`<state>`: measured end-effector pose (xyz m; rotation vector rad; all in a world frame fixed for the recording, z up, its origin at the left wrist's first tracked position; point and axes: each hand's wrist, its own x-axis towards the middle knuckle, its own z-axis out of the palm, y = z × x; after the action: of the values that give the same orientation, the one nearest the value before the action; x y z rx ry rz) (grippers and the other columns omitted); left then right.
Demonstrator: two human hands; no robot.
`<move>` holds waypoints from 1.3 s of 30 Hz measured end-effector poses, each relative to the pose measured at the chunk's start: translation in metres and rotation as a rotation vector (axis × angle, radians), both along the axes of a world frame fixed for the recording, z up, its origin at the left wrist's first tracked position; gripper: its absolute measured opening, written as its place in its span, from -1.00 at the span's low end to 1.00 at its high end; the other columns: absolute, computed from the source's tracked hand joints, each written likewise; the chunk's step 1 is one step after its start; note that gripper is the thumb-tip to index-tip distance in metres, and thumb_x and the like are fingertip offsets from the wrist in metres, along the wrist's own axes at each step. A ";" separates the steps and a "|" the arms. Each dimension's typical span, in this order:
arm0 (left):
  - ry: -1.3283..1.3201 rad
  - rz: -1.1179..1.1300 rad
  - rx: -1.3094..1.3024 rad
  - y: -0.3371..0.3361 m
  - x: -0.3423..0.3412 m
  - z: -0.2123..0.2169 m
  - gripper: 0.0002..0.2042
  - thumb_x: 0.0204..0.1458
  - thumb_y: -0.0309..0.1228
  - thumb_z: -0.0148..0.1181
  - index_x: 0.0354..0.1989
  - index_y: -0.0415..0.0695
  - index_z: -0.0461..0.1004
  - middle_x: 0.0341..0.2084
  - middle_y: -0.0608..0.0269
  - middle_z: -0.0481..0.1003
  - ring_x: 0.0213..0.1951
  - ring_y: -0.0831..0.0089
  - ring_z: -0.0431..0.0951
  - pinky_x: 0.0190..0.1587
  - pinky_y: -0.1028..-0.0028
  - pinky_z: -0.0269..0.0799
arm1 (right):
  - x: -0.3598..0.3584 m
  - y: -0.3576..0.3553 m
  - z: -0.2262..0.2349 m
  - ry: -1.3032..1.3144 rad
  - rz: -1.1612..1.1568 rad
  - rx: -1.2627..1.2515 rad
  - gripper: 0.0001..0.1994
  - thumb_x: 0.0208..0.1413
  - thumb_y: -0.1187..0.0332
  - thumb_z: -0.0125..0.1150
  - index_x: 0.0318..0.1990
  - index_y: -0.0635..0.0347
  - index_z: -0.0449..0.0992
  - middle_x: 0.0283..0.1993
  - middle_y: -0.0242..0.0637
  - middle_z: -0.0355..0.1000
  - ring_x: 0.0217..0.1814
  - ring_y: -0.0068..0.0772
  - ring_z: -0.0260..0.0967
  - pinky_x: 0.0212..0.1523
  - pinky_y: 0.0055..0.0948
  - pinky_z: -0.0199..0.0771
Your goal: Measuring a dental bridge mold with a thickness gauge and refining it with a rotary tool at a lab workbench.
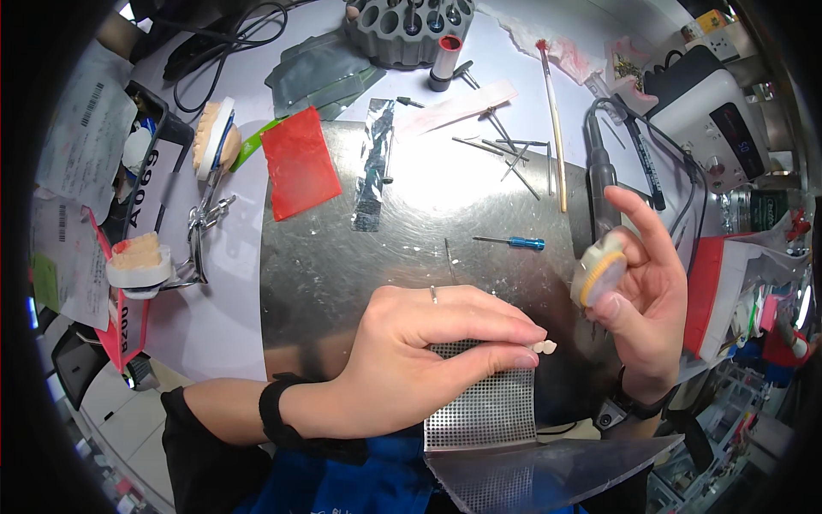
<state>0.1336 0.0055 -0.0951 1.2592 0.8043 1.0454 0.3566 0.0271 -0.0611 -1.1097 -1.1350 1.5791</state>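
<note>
A small whitish tooth-shaped piece (545, 347) is pinched between the thumb and forefinger tips of the left hand (428, 351), just above a perforated metal sheet (484, 409) that lies at the near edge of the bench. A ring is worn on one finger of that hand and a dark band at the wrist. A small round pot (598, 272), white with a yellow rim, is held edge-on in the right hand (646, 295) between the thumb and the curled fingers; its contents cannot be made out.

A red rectangular sheet (300, 161) lies at the far left of the metal work plate (342, 265), with a strip of silvery foil (374, 164) just beside it. Paper slips with barcodes (81, 116) are stacked at the left edge, next to two plaster dental casts (212, 135). A red and white flat package (715, 291) stands beyond the right hand, below a white control unit with a dark display (715, 120).

The shiny plate rests on a pale bench. A blue-handled tool (514, 242), loose burs (505, 150) and a long wooden-handled brush (553, 120) are scattered on it. A grey bur holder (409, 30) stands at the far edge.
</note>
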 end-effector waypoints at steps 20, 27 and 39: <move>-0.005 -0.077 -0.096 0.002 0.001 0.001 -0.82 0.03 -0.57 0.35 -0.17 -0.26 0.62 -0.23 0.14 0.63 -0.17 0.42 0.63 -0.07 0.48 0.51 | 0.007 -0.004 -0.005 0.084 -0.058 -0.096 -0.58 -0.10 0.58 0.30 -0.06 0.34 0.30 -0.21 -0.16 0.48 -0.17 -0.43 0.50 -0.11 -0.49 0.53; -0.043 -0.115 -0.128 -0.011 0.004 -0.010 -0.80 0.13 -0.43 0.28 -0.10 -0.23 0.60 -0.22 0.26 0.61 -0.15 0.55 0.55 -0.04 0.53 0.42 | 0.003 -0.013 0.011 0.101 0.122 -0.045 -0.37 0.18 0.56 0.16 0.38 0.39 0.08 -0.14 -0.11 0.49 -0.21 -0.40 0.47 -0.17 -0.49 0.49; -0.153 -0.183 -0.234 -0.003 0.002 -0.019 -0.76 0.13 -0.43 0.30 -0.07 -0.27 0.59 -0.19 0.25 0.62 -0.12 0.61 0.55 0.02 0.56 0.43 | 0.001 -0.012 0.003 0.079 0.104 -0.014 -0.38 0.17 0.65 0.15 0.38 0.43 0.12 -0.08 -0.13 0.54 -0.24 -0.53 0.50 -0.25 -0.62 0.49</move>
<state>0.1357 0.0026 -0.1142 1.0203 0.6597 0.8612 0.3577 0.0152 -0.0581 -1.0026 -1.1458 1.6988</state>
